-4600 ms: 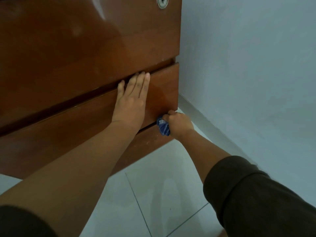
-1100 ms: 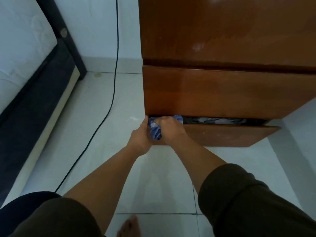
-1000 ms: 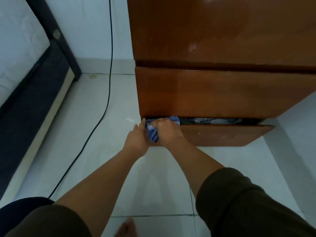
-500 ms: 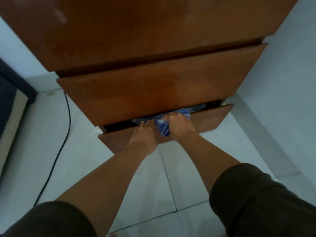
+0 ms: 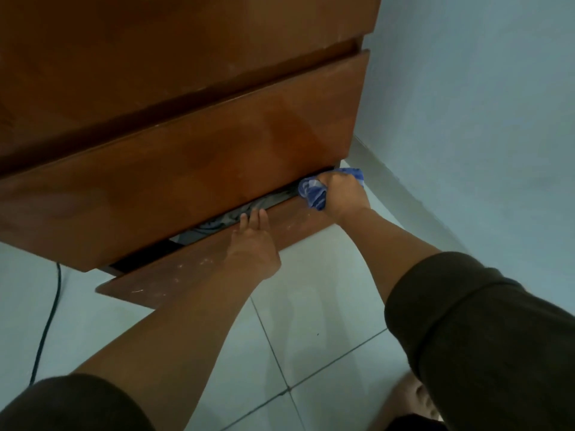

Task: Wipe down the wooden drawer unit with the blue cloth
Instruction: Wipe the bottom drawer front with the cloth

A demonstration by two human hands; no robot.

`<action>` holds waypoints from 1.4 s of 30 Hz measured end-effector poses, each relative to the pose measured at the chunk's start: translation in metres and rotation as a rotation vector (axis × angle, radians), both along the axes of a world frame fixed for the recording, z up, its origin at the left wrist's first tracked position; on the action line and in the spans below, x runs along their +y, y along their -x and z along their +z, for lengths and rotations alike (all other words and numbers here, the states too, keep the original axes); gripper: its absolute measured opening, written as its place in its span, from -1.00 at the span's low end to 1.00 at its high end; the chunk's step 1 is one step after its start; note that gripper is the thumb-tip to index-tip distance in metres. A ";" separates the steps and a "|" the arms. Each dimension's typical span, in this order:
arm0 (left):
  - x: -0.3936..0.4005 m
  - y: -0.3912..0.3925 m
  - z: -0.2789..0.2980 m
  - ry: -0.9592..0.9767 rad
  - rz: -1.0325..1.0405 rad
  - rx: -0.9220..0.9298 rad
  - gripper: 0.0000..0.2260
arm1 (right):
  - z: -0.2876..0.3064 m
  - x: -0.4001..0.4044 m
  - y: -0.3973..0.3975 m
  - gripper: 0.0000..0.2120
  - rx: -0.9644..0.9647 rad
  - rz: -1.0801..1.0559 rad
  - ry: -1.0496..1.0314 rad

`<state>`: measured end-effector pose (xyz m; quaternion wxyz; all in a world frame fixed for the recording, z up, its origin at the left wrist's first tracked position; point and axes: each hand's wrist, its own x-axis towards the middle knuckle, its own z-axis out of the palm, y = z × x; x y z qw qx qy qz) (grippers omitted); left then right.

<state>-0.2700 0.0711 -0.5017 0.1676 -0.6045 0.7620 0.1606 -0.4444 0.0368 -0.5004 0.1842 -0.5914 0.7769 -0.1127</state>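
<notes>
We note the wooden drawer unit (image 5: pixel 186 126) filling the frame from 9 to 1 o'clock, its bottom drawer (image 5: pixel 217 259) pulled slightly out with grey fabric (image 5: pixel 245 213) visible inside. The right hand (image 5: pixel 340 194), at 2 o'clock from centre, is clenched around the bunched blue cloth (image 5: pixel 312 194) at the drawer's right top edge. The left hand (image 5: pixel 253 241) rests on the drawer front, fingers extended over its rim. A black cable (image 5: pixel 46 321) lies on the tiled floor (image 5: pixel 311 306) at 8 o'clock.
</notes>
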 end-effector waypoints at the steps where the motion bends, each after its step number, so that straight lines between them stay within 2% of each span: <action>1: 0.001 -0.003 0.001 -0.002 -0.014 -0.008 -0.23 | 0.001 0.000 0.002 -0.75 0.007 0.000 0.002; 4: 0.003 -0.010 0.007 -0.041 -0.007 -0.001 -0.24 | 0.005 -0.003 0.005 -0.72 0.011 0.016 -0.043; 8: 0.004 -0.031 0.005 -0.079 0.205 0.036 -0.23 | 0.015 0.013 0.001 -0.72 -0.092 -0.203 -0.023; 10: 0.008 -0.047 0.003 -0.086 0.347 0.008 -0.21 | 0.018 0.030 -0.004 -0.72 -0.339 -0.440 -0.039; 13: 0.014 -0.069 0.003 -0.107 0.572 0.002 -0.17 | 0.019 0.055 -0.024 -0.67 -0.895 -0.769 -0.066; 15: 0.017 -0.083 0.001 -0.128 0.628 0.038 -0.16 | 0.013 0.061 -0.044 -0.63 -1.042 -0.836 -0.101; 18: 0.024 -0.092 0.006 -0.143 0.624 0.092 -0.24 | 0.013 0.049 -0.072 -0.58 -1.110 -0.807 -0.206; 21: 0.030 -0.094 0.009 -0.063 0.619 0.121 -0.30 | 0.015 0.032 -0.098 -0.59 -1.206 -0.772 -0.239; 26: 0.025 -0.107 0.001 -0.048 0.746 0.196 -0.20 | 0.009 0.021 -0.118 -0.62 -1.232 -0.766 -0.122; 28: 0.029 -0.105 -0.001 0.007 0.755 0.232 -0.18 | 0.007 0.017 -0.121 -0.62 -1.166 -0.788 -0.200; 32: 0.039 -0.106 -0.011 0.068 0.669 0.294 -0.12 | 0.004 0.012 -0.122 -0.62 -1.221 -0.780 -0.118; 37: 0.039 -0.128 -0.024 0.165 0.507 0.272 -0.20 | -0.003 0.003 -0.121 -0.63 -1.348 -0.803 -0.145; 42: 0.036 -0.143 -0.033 0.149 0.406 0.241 -0.17 | -0.007 0.003 -0.124 -0.58 -1.309 -0.874 -0.082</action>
